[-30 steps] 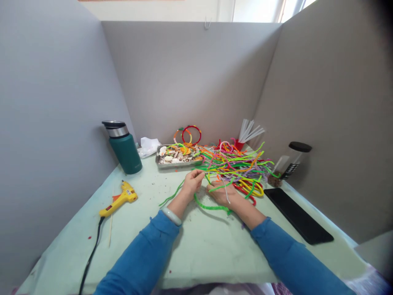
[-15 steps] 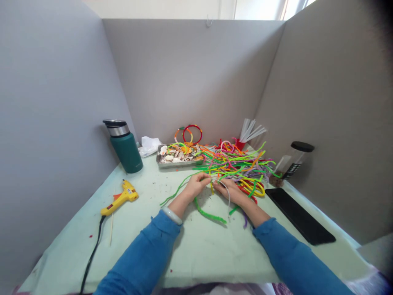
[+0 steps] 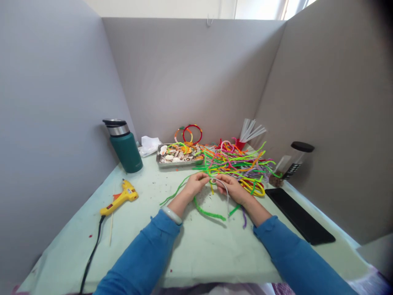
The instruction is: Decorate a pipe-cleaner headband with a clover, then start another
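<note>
My left hand [image 3: 195,183] is closed in a pinch, thumb and fingertips together, on one end of a thin whitish curved strand [image 3: 226,191]. My right hand [image 3: 231,188] pinches close beside it, fingers curled around a light green pipe cleaner [image 3: 206,163] whose free end rises beyond the fingertips. From the joined fingertips the whitish strand arcs down over the front of my right hand. Below my left hand a fuzzy green pipe cleaner [image 3: 211,214] hangs or lies toward the table. The exact hold of each fingertip is too small to make out.
Behind my hands spreads a pile of coloured pipe cleaners [image 3: 239,164], with a metal tray [image 3: 179,164] of shells to its left. A yellow glue gun [image 3: 121,200] and green bottle [image 3: 126,153] stand left. At right are a black slab [image 3: 299,215] and clear jar [image 3: 291,164].
My right hand has rolled slightly and its fingers have curled up to the left fingertips. A light green pipe cleaner end now sticks up beyond the hands. The left hand has barely moved.
</note>
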`<state>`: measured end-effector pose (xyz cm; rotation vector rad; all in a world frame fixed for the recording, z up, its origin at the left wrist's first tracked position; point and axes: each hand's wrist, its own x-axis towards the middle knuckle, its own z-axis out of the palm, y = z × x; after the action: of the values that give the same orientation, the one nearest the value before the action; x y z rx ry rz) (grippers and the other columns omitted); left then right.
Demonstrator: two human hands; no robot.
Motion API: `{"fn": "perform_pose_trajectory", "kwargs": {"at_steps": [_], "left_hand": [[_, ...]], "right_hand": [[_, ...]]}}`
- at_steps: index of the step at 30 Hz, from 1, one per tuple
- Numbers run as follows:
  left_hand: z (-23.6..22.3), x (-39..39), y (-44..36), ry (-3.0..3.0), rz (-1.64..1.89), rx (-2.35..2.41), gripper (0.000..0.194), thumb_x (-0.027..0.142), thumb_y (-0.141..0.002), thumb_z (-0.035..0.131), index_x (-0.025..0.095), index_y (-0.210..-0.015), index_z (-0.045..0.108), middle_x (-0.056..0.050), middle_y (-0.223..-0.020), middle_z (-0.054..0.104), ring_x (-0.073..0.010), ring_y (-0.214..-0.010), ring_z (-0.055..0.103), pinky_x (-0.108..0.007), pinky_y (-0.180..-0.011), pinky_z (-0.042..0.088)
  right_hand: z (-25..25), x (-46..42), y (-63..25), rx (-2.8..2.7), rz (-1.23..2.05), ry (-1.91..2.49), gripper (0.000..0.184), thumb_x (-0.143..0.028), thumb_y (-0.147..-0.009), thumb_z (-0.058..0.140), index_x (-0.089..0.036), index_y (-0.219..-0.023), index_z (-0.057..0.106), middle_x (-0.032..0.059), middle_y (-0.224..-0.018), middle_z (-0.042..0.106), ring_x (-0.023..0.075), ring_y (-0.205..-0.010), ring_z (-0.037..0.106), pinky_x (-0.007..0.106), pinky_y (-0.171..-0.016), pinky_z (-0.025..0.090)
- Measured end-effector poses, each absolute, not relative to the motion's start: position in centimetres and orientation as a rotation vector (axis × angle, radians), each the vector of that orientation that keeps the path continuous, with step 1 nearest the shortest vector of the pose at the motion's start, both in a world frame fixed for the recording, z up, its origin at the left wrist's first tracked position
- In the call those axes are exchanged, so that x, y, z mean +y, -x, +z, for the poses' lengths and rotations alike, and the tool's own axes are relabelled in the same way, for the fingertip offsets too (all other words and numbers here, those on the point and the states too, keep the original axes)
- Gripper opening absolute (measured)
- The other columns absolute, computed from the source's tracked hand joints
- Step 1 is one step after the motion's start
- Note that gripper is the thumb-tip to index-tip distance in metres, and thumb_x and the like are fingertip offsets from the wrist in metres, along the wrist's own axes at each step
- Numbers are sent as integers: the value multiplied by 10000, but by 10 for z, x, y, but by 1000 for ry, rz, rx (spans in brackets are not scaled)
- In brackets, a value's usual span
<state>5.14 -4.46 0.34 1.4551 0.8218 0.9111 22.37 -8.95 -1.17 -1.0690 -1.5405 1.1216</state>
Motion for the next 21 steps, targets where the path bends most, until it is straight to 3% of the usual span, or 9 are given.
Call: {"fn": "perform_pose_trajectory", "kwargs": {"at_steps": [5,14,21], "left_hand": [[6,-46,-50,-1492,826,789,262,378,-668,618,133,-758,593,88,-451,352,-37,-361,242,-196,-384,169],[0,-45,-51,-1613,779,753,122,249,-674,613,133,-710,623,53,-489,453,-67,-455,361,-198,-465,279],[-1,-44,-51,-1659,781,736,86,214,-681,598,129,-678,607,49,-523,473,-70,-497,375,-199,-499,296]], "right_hand": [[-12,-90,-222,-1504,1181,1069,271,-435,-786,583,-166,-815,564,-64,-499,470,56,-414,349,199,-418,223],[-16,-85,-222,-1396,1216,1052,256,-429,-800,547,-190,-888,525,-58,-541,517,73,-426,402,200,-421,276],[-17,-85,-222,-1416,1204,1062,268,-452,-825,523,-187,-783,514,-60,-490,491,68,-399,371,204,-403,241]]}}
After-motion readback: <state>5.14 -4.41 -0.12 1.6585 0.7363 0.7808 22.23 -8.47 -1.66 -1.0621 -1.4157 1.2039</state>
